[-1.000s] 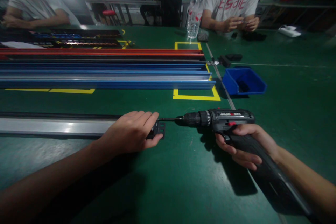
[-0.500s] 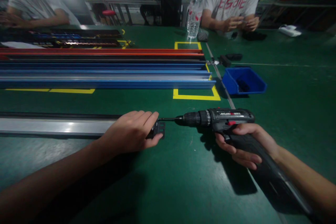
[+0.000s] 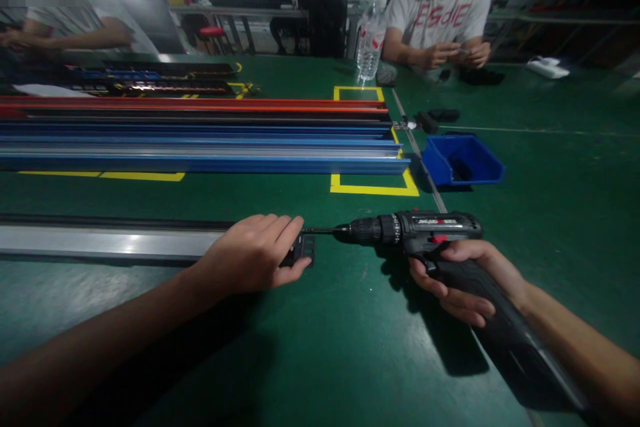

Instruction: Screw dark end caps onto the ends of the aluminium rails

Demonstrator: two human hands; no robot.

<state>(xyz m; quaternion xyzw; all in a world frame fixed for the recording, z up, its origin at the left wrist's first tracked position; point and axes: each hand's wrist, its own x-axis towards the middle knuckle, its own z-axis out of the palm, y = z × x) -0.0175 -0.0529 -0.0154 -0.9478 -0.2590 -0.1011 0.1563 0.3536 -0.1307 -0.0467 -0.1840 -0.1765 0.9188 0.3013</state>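
Observation:
My right hand (image 3: 460, 280) is wrapped round the grip of a black cordless drill (image 3: 415, 230), a finger at its trigger. The drill lies level and points left. Its long thin bit (image 3: 323, 231) reaches the end of a silver metal profile (image 3: 125, 242), where a black end cap (image 3: 307, 250) with square openings sits. My left hand (image 3: 255, 250) is closed over that end of the profile, with the thumb against the cap. Fingers hide most of the cap and the exact spot where the bit's tip meets it.
Behind lie long blue profiles (image 3: 250, 163) and an orange one (image 3: 250, 105), across yellow tape marks (image 3: 375, 191). A blue bin (image 3: 480, 170) holds dark parts. Water bottles (image 3: 369, 47) stand farther back. A person in a white shirt (image 3: 440, 13) sits across the green table (image 3: 560, 200).
The view has tilted slightly, so the background sits a little lower in the picture. Both hands, the drill and the profile keep practically the same positions relative to each other.

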